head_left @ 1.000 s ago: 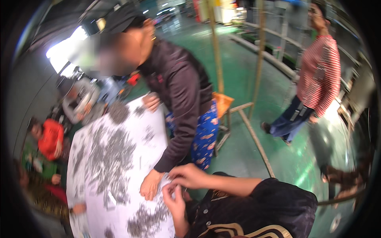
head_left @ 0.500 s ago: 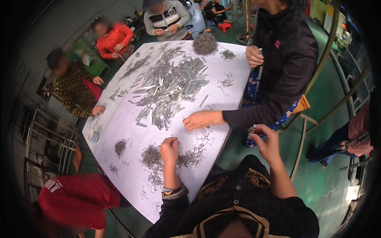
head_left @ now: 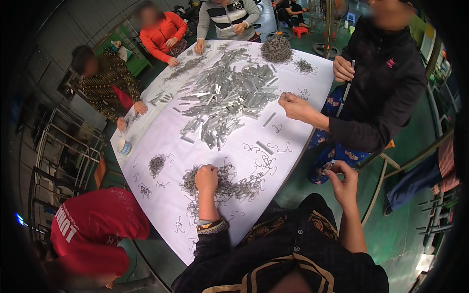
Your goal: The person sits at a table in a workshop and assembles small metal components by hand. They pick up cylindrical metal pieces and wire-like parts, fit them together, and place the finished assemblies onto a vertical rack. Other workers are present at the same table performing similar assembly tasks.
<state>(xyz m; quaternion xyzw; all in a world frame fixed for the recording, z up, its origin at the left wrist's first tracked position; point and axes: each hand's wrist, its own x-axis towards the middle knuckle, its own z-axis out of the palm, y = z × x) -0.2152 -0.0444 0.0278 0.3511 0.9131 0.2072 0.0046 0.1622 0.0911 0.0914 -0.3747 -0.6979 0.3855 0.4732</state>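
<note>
My left hand (head_left: pixel 207 177), fingers closed, is over a pile of small bent wire hooks (head_left: pixel 244 188) on the white-covered table (head_left: pixel 166 210). Whatever is between those fingertips is too small to make out. Off the table's right edge, my right hand (head_left: pixel 345 181) is raised in a pinch. It grips a small silver metal strip (head_left: pixel 330 164), mostly hidden by the fingers. A large heap of silver metal strips (head_left: pixel 229 93) covers the middle of the table. Two single strips lie apart from it, one of them (head_left: pixel 265 147) among scattered hooks.
At my right, a co-worker in a dark jacket (head_left: pixel 381 93) holds a long strip and reaches over the table. Several other people stand around it, one in a red shirt (head_left: pixel 97 229) bending at the left. A cup (head_left: pixel 124 146) stands near the left edge, beyond a small hook pile (head_left: pixel 157 166).
The view has shifted, so the table sits further right. My left hand has come over the hook pile. The dark-jacketed co-worker's hand has drawn away from the loose strip, toward the far right.
</note>
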